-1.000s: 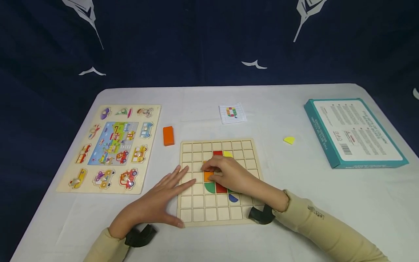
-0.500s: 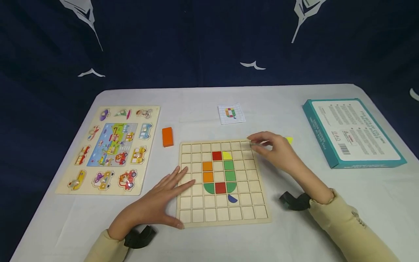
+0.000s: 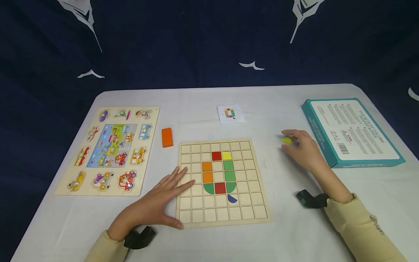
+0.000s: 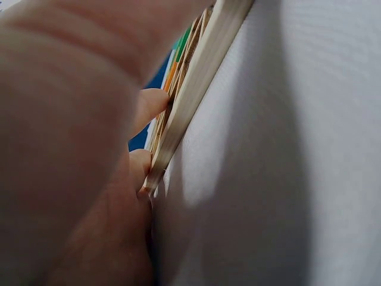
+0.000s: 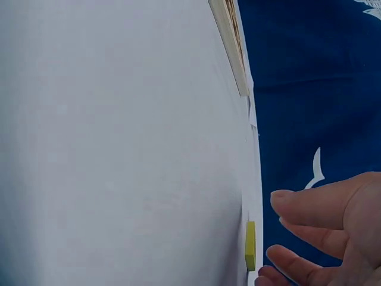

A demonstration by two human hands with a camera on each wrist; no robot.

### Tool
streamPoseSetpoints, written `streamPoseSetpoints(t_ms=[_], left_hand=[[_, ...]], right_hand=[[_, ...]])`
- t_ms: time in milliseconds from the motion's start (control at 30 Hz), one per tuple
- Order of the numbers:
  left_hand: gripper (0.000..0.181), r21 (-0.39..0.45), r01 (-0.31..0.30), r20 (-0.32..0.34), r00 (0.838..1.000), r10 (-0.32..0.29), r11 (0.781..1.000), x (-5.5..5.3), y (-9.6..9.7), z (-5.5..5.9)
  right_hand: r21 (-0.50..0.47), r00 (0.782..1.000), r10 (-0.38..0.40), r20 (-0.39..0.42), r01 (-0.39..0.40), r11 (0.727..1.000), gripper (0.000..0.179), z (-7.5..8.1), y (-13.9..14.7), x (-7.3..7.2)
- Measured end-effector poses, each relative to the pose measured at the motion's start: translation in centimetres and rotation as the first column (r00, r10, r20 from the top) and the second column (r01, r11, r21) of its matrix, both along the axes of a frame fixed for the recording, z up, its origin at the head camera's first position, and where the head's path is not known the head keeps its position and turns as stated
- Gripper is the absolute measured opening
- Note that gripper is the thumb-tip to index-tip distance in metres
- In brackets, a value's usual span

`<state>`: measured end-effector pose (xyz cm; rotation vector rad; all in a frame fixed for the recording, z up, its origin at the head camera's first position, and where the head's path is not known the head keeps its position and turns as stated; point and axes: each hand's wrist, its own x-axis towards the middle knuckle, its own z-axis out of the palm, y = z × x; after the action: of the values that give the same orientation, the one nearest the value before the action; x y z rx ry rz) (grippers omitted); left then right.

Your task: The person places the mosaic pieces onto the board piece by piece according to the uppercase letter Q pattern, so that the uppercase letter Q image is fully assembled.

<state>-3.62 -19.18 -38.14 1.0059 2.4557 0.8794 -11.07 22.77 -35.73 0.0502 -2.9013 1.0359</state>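
A square wooden grid board (image 3: 243, 196) lies mid-table, with red, orange, yellow and green pieces set in its cells and a blue half-round piece (image 3: 232, 198) below them. My left hand (image 3: 157, 202) rests spread at the board's left edge, its fingertips on the grid and the thumb at the near corner. Off to the right, my right hand (image 3: 304, 147) reaches over a yellow quarter-round piece (image 3: 286, 140), thumb and fingers parted on either side of it. In the right wrist view, the yellow piece (image 5: 250, 246) lies on the white tablecloth, a small gap from the fingertips.
Behind the board lies a pattern card (image 3: 230, 114) with a coloured design. An orange block (image 3: 167, 137) sits between the board and a vehicle peg puzzle (image 3: 144, 174) on the left. A teal box (image 3: 355, 133) stands beyond my right hand.
From over the board, my right hand has moved right to the yellow piece, uncovering two orange squares and a green column. The left hand stays put.
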Motion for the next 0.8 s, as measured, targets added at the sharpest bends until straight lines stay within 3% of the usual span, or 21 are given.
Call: streamPoseSetpoints(t_ms=[300,500,800], left_hand=[[0.113,-0.014,-0.004,0.003,1.000,0.004,1.000,-0.1,0.0,0.0],[0.112,0.013,0.004,-0.025,1.000,-0.004,1.000,0.0,-0.1,-0.1],[0.112,0.005,0.003,0.000,1.000,-0.003,1.000,0.0,-0.1,-0.1]], right_hand=[[0.026,0.999,0.036,0.013,-0.036,0.999,0.038,-0.7,0.4,-0.7],[0.060,0.999,0.045,-0.028,-0.043,0.997,0.034,-0.9,-0.2,-1.2],[0.100,0.996,0.069,-0.064,-0.062,0.993,0.027,-0.8,-1.0,-1.4]])
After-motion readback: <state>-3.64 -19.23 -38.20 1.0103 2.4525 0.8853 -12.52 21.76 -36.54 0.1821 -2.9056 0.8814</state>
